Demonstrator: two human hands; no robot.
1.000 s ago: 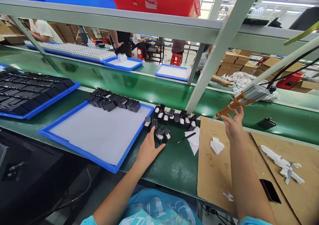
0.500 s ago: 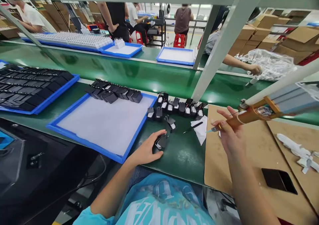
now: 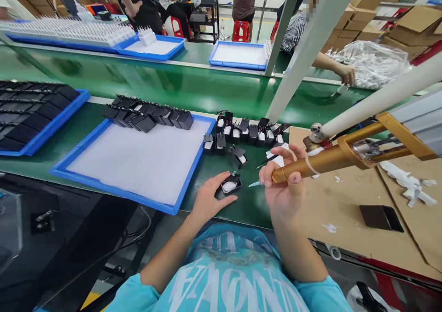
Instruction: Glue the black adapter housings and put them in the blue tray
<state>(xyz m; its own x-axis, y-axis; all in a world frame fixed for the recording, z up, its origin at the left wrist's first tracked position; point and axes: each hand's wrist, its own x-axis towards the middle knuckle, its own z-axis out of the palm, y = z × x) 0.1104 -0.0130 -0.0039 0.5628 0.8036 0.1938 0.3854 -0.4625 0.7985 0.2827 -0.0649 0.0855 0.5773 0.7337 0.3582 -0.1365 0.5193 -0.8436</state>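
Observation:
My left hand (image 3: 211, 197) grips a small black box (image 3: 230, 183) between thumb and fingers on the green bench; a white piece shows inside it. In my right hand (image 3: 285, 183) is a gold-coloured glue dispensing gun (image 3: 321, 162), its pale blue nozzle (image 3: 254, 183) pointing left at the box, a short gap away. Just behind the held box lies another black box (image 3: 239, 156) with its flap raised. Further back stand several black boxes (image 3: 253, 134) with open flaps and white pieces inside.
A blue-rimmed tray (image 3: 165, 207) with several black boxes (image 3: 138, 114) lies left. A fuller tray (image 3: 31, 148) sits farther left. Cardboard (image 3: 331, 210) covers the right bench, bearing a black open sleeve (image 3: 380, 217). A metal post (image 3: 286, 86) rises behind. A co-worker's hand (image 3: 346, 74) works across the belt.
My right hand has brought the glue gun left and closer to the held box. The box has tipped, so its white inside now faces up. The head view has shifted.

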